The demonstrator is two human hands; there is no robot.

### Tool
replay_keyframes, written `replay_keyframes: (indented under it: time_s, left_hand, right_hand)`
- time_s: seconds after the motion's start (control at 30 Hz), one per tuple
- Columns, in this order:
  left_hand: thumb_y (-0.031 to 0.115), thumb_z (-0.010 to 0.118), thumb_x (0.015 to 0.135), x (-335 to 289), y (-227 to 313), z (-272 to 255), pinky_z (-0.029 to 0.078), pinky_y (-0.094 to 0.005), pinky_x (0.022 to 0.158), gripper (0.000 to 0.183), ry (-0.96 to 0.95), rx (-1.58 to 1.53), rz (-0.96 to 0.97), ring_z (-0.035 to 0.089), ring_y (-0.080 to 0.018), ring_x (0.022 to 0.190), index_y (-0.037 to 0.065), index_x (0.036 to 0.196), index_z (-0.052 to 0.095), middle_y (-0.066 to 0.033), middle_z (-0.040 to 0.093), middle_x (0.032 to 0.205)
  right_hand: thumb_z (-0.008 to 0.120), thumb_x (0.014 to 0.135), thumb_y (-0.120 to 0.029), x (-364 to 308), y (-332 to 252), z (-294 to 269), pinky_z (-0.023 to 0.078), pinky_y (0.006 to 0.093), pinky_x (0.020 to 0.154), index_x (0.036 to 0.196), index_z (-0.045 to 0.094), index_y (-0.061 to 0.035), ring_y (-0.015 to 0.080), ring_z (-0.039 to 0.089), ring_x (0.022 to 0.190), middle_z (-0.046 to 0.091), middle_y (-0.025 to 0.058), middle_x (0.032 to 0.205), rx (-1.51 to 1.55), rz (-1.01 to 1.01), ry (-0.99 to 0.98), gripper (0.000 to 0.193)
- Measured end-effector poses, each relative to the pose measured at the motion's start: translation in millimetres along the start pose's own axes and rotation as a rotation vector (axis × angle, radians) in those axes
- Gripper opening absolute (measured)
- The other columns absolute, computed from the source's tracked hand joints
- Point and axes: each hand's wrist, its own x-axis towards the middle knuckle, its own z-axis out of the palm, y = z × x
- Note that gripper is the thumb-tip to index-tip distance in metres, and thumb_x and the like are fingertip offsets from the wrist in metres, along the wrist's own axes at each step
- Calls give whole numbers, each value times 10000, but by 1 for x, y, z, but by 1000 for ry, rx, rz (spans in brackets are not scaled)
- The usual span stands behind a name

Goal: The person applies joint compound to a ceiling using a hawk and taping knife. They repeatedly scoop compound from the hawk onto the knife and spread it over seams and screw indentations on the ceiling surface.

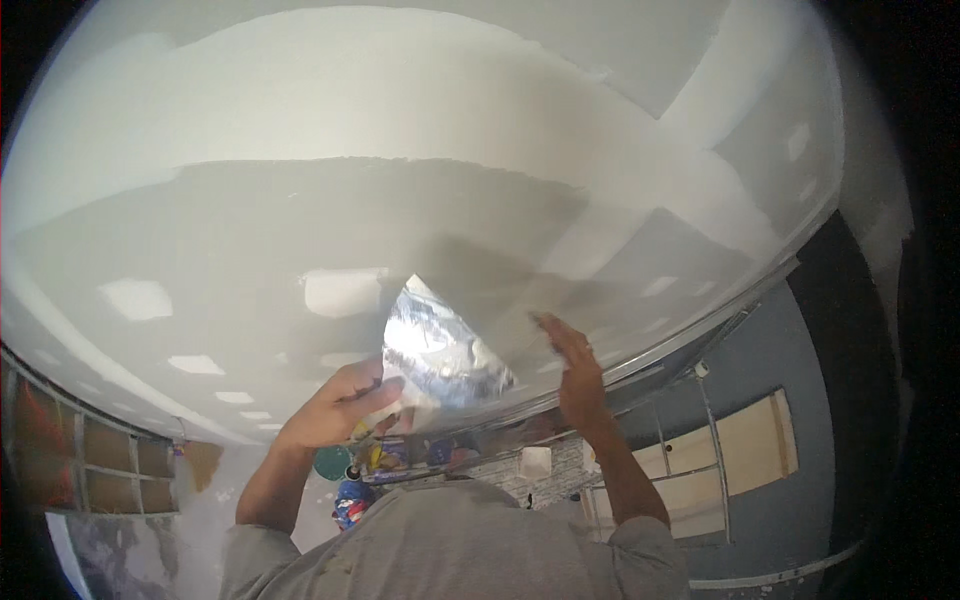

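My left hand (345, 402) is closed around the lower left corner of a shiny drywall knife (435, 345), thumb along its near edge. The bright metal blade fans out up and to the right, and whitish smears show on it. The handle is mostly hidden by my fingers. To the right of the blade, my right hand (575, 365) is raised with its fingers stretched toward the wallboard. Nothing can be made out in it, though its fingertips look dark and slightly blurred. In front of both hands spreads a large grey wallboard surface (230, 235) with white compound bands and patches.
Below lie a green round container (333, 462), a red and blue item (352, 503) and a white square piece (535, 462). A metal frame (715, 450) stands at right before a blue-grey wall (812, 400). Open framing (78, 460) shows at far left.
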Motion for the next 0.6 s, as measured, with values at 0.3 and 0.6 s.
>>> replay_keyframes:
  time_s: [0.3,0.6]
  left_hand:
    - [234,362,1063,25,-29,5,474,-283,624,321,226,228,14,550,-140,653,-11,1228,489,-96,656,859]
    - [175,377,1041,34,-7,21,473,-325,618,307,94,553,-68,550,-194,626,-41,1243,459,-120,646,799]
  right_hand:
    - [677,875,-58,-38,-32,68,445,324,942,1211,566,12,162,593,1015,647,79,1102,698,608,294,361]
    - [668,921,-151,-26,-19,81,476,298,850,1147,590,-10,149,609,918,661,63,1020,799,593,259,277]
